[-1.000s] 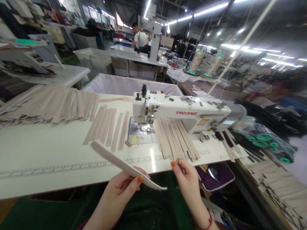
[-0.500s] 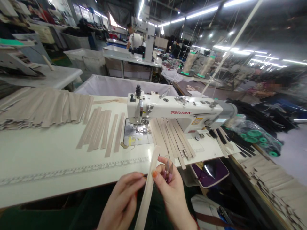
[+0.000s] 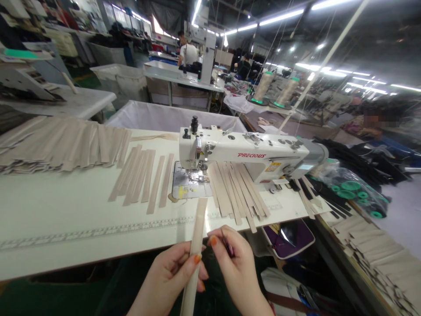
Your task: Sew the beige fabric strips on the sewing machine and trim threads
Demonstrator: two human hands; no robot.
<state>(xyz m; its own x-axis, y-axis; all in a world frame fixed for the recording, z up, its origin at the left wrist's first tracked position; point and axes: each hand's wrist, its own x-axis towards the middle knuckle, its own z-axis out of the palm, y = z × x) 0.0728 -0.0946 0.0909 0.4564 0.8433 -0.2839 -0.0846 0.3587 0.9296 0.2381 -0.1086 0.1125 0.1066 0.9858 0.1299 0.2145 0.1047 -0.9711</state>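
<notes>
A long beige fabric strip [image 3: 198, 221] runs upward between my hands, its top end over the table's front edge. My left hand [image 3: 174, 272] is closed on it, the thumb pressing on its face. My right hand [image 3: 233, 259] sits just to the right, apart from the strip, with thumb and forefinger pinched together. Purple thread snips [image 3: 229, 249] rest inside its fingers, mostly hidden by them. Beyond the hands stands a white sewing machine [image 3: 243, 151], with beige strips [image 3: 235, 188] lying under its arm.
Beige strips [image 3: 140, 175] lie left of the needle plate [image 3: 189, 184], with a large pile [image 3: 69, 145] farther left. A measuring tape [image 3: 98, 232] runs along the table's front. Right of the table are a purple-lined bin [image 3: 292, 239] and more beige pieces [image 3: 384, 254]. People work in the background.
My left hand has shifted its grip, its thumb now across the strip. The strip's top end has moved left and stands straighter. My right hand has come away from it; the snips have turned.
</notes>
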